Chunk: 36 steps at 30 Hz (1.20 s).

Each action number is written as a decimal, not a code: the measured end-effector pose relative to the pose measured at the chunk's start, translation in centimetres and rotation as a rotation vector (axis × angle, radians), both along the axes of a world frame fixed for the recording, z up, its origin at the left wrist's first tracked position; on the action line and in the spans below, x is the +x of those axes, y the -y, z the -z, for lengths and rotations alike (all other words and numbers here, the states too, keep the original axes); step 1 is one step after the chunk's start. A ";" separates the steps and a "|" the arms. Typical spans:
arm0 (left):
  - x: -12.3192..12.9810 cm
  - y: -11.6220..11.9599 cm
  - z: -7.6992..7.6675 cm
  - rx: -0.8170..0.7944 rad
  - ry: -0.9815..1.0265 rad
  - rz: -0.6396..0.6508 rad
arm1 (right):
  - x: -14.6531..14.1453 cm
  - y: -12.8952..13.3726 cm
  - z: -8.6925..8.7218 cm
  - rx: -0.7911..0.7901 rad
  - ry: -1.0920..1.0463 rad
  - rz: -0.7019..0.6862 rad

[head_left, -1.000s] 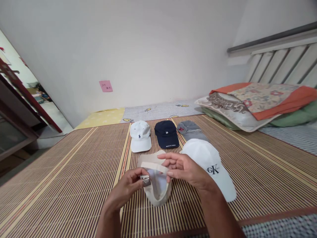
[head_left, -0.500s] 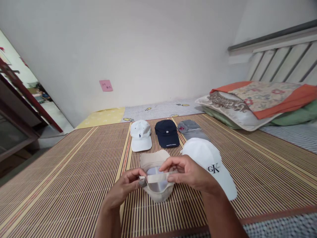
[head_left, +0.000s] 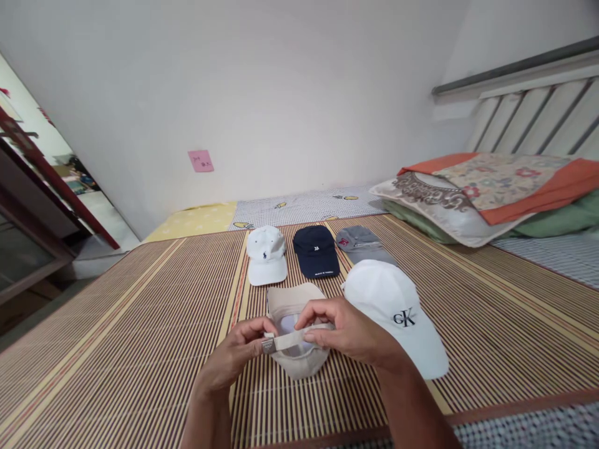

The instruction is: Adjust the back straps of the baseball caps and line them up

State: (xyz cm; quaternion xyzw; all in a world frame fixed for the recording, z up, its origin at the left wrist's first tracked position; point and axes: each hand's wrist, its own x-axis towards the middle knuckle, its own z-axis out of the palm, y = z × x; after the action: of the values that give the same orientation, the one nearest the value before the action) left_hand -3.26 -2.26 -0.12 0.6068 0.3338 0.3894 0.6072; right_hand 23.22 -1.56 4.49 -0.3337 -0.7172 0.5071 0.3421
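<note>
A beige baseball cap (head_left: 299, 366) lies upside down on the mat in front of me, its brim pointing away and its inside showing. My left hand (head_left: 241, 352) pinches the metal buckle (head_left: 268, 345) at the left end of the cap's back strap (head_left: 289, 340). My right hand (head_left: 339, 327) is closed on the strap between thumb and fingers, close to the buckle. Whether the strap's end sits inside the buckle is too small to tell. Just right of my right hand rests a white cap with black letters (head_left: 397, 305).
Behind the beige cap stand a white cap (head_left: 266, 254), a navy cap (head_left: 316, 251) and a grey cap (head_left: 362, 243). All lie on a striped bamboo mat (head_left: 154, 337). Stacked pillows (head_left: 496, 190) are at the right, against a slatted headboard (head_left: 528, 115). A wall (head_left: 299, 93) rises behind.
My right hand has moved slightly left and brought the strap over to the buckle; the gap between them has closed. My left hand stays almost in place. The other caps have not moved.
</note>
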 end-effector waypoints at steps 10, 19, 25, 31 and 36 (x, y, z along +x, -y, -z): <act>1.0 -0.2 0.4 -0.023 0.050 0.069 | -1.3 1.0 -0.6 0.074 0.131 -0.012; 1.2 -0.5 0.8 -0.019 0.055 0.082 | -1.7 0.9 -0.3 0.082 0.137 0.014; 1.4 -0.5 0.7 -0.023 0.060 0.078 | -1.6 0.7 -0.2 0.053 0.152 -0.001; 1.8 -0.2 0.1 -0.008 0.013 0.065 | -1.5 0.6 -0.1 0.056 0.135 0.019; 2.0 -0.3 -0.1 -0.017 0.003 0.062 | -1.6 0.5 -0.1 0.126 0.189 0.067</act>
State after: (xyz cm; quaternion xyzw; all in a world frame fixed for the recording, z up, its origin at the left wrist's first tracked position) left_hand -1.29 -1.99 -0.07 0.6112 0.3170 0.3685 0.6247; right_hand 21.66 -2.08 4.58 -0.3815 -0.7651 0.4158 0.3101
